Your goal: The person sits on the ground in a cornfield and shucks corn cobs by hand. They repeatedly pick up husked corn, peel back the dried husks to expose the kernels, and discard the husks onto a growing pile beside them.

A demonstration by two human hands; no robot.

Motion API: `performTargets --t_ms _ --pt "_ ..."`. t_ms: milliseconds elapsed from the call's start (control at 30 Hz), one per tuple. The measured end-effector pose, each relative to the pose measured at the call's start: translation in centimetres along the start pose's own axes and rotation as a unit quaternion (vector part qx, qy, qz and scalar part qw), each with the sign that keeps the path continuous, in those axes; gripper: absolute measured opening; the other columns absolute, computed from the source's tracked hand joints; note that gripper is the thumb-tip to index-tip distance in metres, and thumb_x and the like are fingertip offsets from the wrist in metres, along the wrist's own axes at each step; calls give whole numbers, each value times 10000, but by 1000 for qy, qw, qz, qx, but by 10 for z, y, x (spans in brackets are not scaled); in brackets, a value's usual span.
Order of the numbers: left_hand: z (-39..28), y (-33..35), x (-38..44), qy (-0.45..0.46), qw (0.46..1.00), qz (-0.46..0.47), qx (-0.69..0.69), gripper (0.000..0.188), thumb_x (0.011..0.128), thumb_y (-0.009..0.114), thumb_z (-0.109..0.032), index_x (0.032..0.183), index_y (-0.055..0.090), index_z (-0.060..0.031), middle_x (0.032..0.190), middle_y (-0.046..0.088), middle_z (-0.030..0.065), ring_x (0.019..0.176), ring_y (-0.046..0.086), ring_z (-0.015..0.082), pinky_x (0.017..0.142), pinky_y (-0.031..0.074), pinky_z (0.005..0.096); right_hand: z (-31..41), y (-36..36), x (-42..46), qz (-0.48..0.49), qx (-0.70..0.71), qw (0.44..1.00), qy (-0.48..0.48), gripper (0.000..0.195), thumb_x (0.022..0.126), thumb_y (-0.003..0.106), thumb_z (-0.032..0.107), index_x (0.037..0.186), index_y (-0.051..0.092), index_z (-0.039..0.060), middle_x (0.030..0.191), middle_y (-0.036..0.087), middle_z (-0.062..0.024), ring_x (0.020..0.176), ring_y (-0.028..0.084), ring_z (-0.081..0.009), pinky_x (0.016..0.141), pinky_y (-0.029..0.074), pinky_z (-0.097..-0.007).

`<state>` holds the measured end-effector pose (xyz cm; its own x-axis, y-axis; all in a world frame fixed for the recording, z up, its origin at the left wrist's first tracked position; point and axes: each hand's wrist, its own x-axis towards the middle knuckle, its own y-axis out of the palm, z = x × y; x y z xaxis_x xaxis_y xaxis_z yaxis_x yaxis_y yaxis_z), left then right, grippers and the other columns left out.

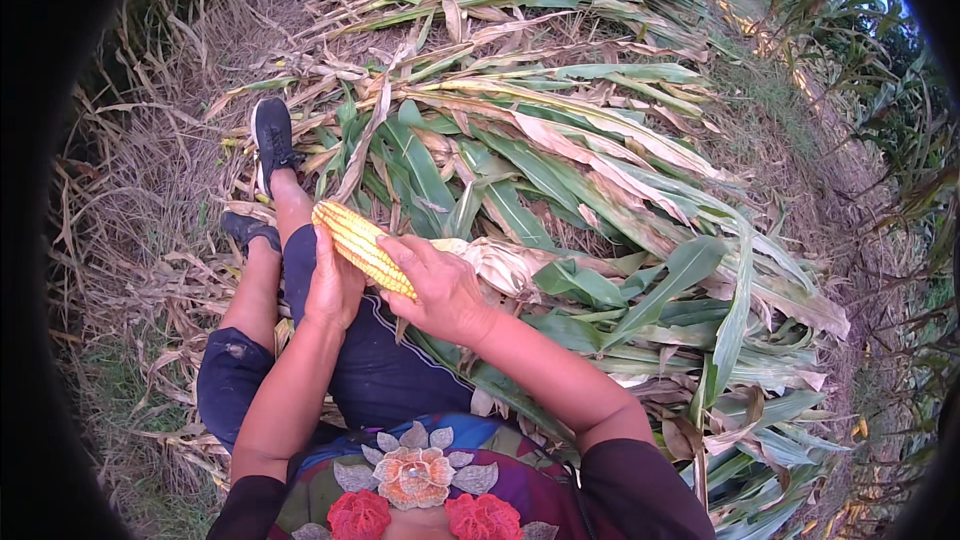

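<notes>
A bare yellow ear of corn (361,246) lies slantwise between my two hands, above my lap. My left hand (334,286) holds it from below, near its upper left end. At the other end, my right hand (435,281) grips it, with the thumb and fingers around the lower right part. Just beyond the right hand, pale opened corn husks (501,267) rest on the leaves; whether they are still joined to a stalk I cannot tell.
Cut corn stalks with green and dry leaves (540,195) cover the ground ahead and to the right. My legs stretch forward, ending in dark shoes (274,142). Dry straw (150,217) lies at left. Standing plants (900,82) and scattered yellow ears (861,427) are along the right.
</notes>
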<state>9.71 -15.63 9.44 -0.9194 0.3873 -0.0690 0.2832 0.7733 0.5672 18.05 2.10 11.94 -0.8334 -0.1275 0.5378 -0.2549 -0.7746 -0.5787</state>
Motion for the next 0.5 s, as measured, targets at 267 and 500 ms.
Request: performTargets --t_ms 267,500 --pt "-3 -9 -24 -1 995 35 -91 612 1053 333 -528 1475 395 -89 1417 515 162 1266 535 302 1091 434 456 52 -43 4 -76 55 994 -53 561 798 759 178 1296 571 -2 1130 641 -210 929 660 -311 828 529 -387" --pt "-33 37 -53 52 983 40 -171 675 943 513 -608 1399 432 -117 1326 558 112 1219 574 294 1066 453 472 50 -10 -1 -31 245 960 128 492 911 684 117 1330 513 -75 1234 624 -152 1092 614 -173 969 486 -311"
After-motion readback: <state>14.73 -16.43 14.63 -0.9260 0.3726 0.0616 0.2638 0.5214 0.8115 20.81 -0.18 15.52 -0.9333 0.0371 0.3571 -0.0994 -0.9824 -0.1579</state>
